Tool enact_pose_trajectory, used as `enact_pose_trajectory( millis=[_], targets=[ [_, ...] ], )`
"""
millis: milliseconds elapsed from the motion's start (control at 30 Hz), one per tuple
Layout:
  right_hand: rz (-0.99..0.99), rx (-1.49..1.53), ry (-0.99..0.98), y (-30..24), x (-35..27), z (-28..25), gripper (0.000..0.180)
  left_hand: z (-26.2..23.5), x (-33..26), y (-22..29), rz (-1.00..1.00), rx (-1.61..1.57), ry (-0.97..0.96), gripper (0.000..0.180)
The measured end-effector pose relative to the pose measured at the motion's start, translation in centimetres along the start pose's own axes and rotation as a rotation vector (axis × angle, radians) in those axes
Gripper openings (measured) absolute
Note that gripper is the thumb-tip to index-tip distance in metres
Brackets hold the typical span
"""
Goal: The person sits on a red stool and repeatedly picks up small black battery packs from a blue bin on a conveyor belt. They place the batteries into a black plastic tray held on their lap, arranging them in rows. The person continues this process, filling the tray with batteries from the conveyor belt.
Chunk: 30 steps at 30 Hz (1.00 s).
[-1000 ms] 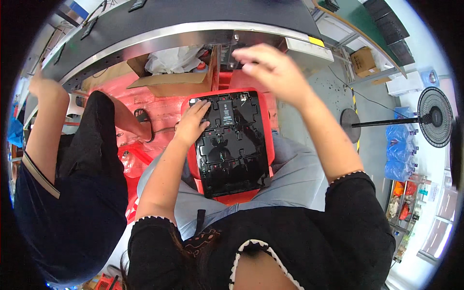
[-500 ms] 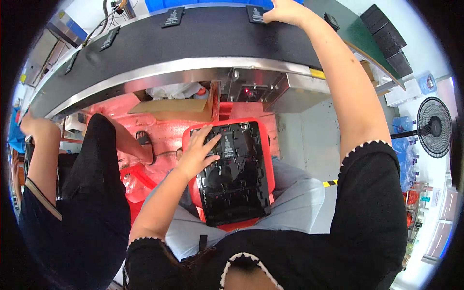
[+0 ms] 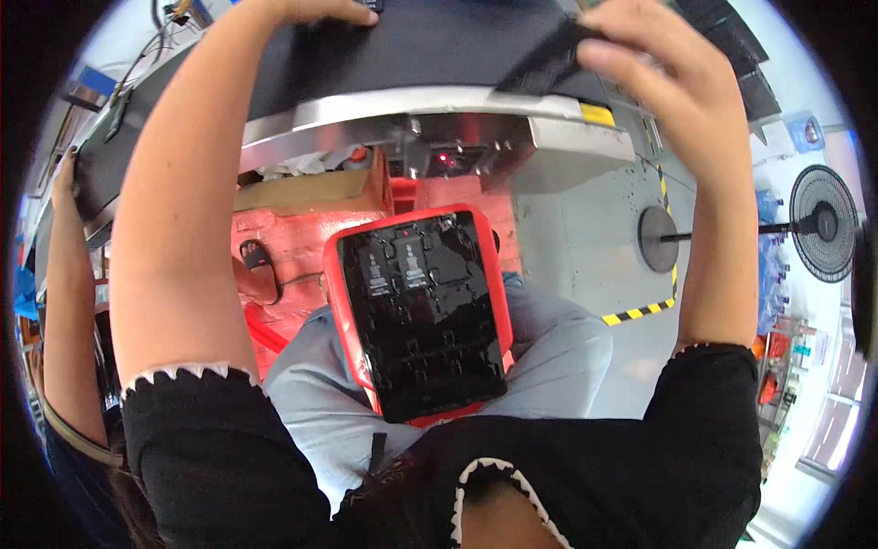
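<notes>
On the far left is another person's arm. The left hand reaches over the black bench, right by a small pack at the top edge; I cannot tell if it grips it. In the middle, two flat packs lie in the black tray on a red base. The right hand pinches a blurry dark thing over the bench. A fan stands far right.

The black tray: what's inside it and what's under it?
Inside the tray, two dark flat pieces lie side by side near the far end. Under it, a red support pokes out at the edges; its covered middle can't be seen.
</notes>
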State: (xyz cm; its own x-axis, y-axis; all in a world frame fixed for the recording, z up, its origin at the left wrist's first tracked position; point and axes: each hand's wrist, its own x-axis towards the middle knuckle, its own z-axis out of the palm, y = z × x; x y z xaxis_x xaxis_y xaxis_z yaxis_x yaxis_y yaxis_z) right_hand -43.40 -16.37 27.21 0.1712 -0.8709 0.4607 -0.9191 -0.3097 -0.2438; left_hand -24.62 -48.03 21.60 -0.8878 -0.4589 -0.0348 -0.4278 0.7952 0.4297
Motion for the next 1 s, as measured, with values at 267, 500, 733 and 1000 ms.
enact_pose_trajectory(
  millis=[267,500,733,1000],
  targets=[
    [0.156,0.64,-0.424,-0.6,-11.3,16.2,0.019,1.9,3.8,4.7,-0.038,0.062,0.059,0.099],
    [0.223,0.244,-0.253,3.4,-16.4,29.1,0.024,4.5,0.7,9.8,0.009,0.098,0.381,0.091],
    [0.331,0.361,-0.079,-2.5,-17.3,24.6,0.038,14.2,-21.7,13.7,0.224,0.018,0.353,0.095],
    [0.246,0.077,-0.508,-0.1,-16.0,27.0,0.067,30.7,-29.8,8.1,0.006,-0.09,0.076,0.09]
  ],
)
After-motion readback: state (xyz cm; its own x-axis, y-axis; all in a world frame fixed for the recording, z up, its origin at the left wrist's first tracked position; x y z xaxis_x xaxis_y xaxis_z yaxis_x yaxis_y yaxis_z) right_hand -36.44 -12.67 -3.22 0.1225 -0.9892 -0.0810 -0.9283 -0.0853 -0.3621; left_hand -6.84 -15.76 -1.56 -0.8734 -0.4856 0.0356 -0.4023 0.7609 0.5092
